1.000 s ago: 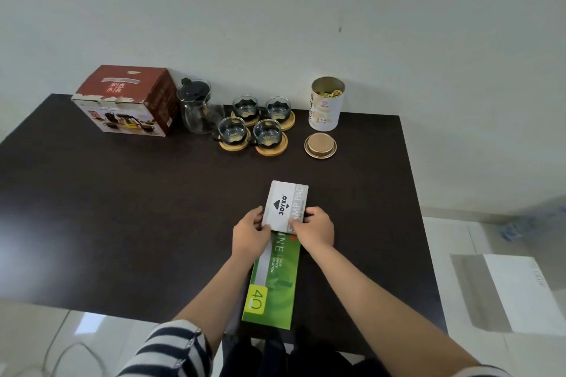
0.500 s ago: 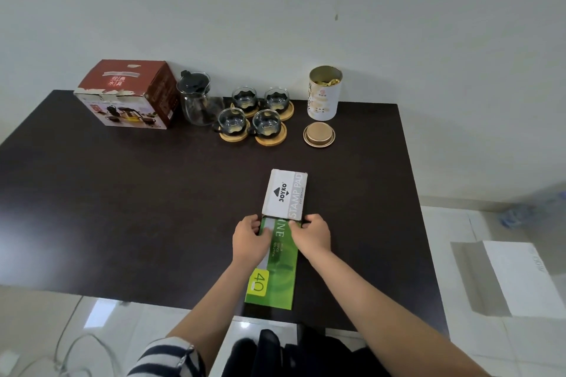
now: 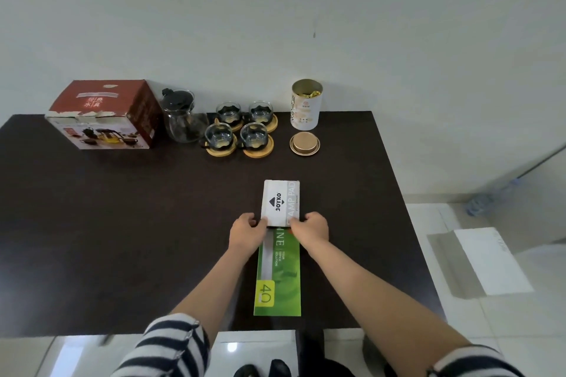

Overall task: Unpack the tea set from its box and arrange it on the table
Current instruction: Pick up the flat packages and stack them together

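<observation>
Both hands are out over the near middle of the dark table (image 3: 92, 239), fingers curled onto the near end of a white stamp pad box (image 3: 281, 202). The left hand (image 3: 247, 231) pinches its near left corner and the right hand (image 3: 311, 229) grips its near right corner. Under the box's near end lies a long green booklet (image 3: 281, 272) that runs back toward the table's near edge, its far end hidden by the box and the fingers.

The tea set is well apart from the hands, along the far edge by the wall. The red tea set box (image 3: 102, 115) stands at the far left. Just to its right is the glass teapot (image 3: 183, 119) with a black lid, then four glass cups (image 3: 239, 128) on round wooden coasters, set two by two. Right of the cups stands an open tea canister (image 3: 306, 104), with its lid (image 3: 304, 144) lying on the table in front of it.

Whether the tea set box is open or closed I cannot tell; its top front edge looks torn. What sits inside the canister is too small to make out, only something yellowish. The striped sleeves (image 3: 171, 349) are cut off by the bottom edge, and the dark shapes below the table edge are unclear.
</observation>
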Tool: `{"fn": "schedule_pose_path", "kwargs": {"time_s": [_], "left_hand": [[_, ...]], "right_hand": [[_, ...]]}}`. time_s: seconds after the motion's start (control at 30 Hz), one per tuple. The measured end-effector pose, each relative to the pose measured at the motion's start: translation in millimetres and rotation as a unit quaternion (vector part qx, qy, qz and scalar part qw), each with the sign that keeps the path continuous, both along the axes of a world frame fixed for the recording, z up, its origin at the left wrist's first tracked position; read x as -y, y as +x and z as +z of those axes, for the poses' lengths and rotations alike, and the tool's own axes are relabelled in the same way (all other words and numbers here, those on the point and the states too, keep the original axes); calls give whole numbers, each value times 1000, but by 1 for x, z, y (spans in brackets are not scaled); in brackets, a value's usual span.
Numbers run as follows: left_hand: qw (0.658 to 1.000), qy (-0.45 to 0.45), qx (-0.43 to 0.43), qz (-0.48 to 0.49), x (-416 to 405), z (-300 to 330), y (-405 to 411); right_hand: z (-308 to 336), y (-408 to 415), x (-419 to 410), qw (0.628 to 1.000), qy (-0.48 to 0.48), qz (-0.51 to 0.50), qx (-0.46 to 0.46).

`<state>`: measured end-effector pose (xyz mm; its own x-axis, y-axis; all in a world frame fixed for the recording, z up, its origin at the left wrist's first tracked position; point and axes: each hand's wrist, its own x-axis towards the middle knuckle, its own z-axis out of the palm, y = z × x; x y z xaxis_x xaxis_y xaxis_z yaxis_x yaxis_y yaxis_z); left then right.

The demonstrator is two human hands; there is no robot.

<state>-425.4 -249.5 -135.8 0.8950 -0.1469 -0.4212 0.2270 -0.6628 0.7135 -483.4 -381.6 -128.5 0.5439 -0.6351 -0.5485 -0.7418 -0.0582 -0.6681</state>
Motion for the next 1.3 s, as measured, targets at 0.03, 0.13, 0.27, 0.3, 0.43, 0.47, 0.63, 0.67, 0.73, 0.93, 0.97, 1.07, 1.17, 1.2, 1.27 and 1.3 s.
{"fn": "schedule_pose_path", "kwargs": {"time_s": [0.03, 0.13, 0.27, 0.3, 0.43, 0.47, 0.63, 0.67, 0.73, 0.93, 0.97, 1.07, 1.17, 1.2, 1.27, 1.3], "left_hand": [[1000, 8, 2, -14, 3, 0, 3], [999, 21, 14, -42, 8, -1, 6], [1000, 21, 8, -8, 8, 0, 3], [1000, 20, 3, -3, 8, 0, 4], [999, 0, -26, 29, 4, -3, 10], [998, -10, -36, 42, 4, -3, 11], [976, -100, -144, 129, 15, 13, 13], [971, -113, -156, 141, 22, 18, 13], [965, -140, -163, 153, 41, 28, 16], [966, -180, -155, 102, 136, 45, 36], [966, -186, -154, 89, 154, 46, 40], [967, -198, -144, 64, 205, 47, 53], [970, -202, -132, 42, 245, 42, 72], [971, -198, -128, 36, 256, 40, 79], [976, -183, -112, 34, 276, 34, 94], [979, -173, -101, 33, 284, 29, 102]], "right_hand": [[1, 5, 0, 1000, 7, -1, 0], [-3, 18, 0, 999, 31, -23, 1], [0, 24, 2, 995, 85, -53, 6], [0, 25, 4, 993, 106, -56, 11], [-2, 31, 10, 987, 152, -50, 26], [-4, 33, 10, 986, 155, -44, 31], [-1, 35, 21, 977, 201, -3, 72], [1, 36, 26, 977, 198, -3, 81], [4, 37, 44, 976, 195, -13, 94], [18, 47, 135, 976, 176, -61, 111], [21, 50, 153, 978, 165, -66, 112], [29, 61, 203, 983, 108, -79, 123], [46, 74, 239, 989, 39, -69, 121], [48, 80, 249, 991, 19, -63, 119], [47, 93, 267, 993, -10, -48, 110], [46, 101, 275, 993, -18, -43, 106]]}}
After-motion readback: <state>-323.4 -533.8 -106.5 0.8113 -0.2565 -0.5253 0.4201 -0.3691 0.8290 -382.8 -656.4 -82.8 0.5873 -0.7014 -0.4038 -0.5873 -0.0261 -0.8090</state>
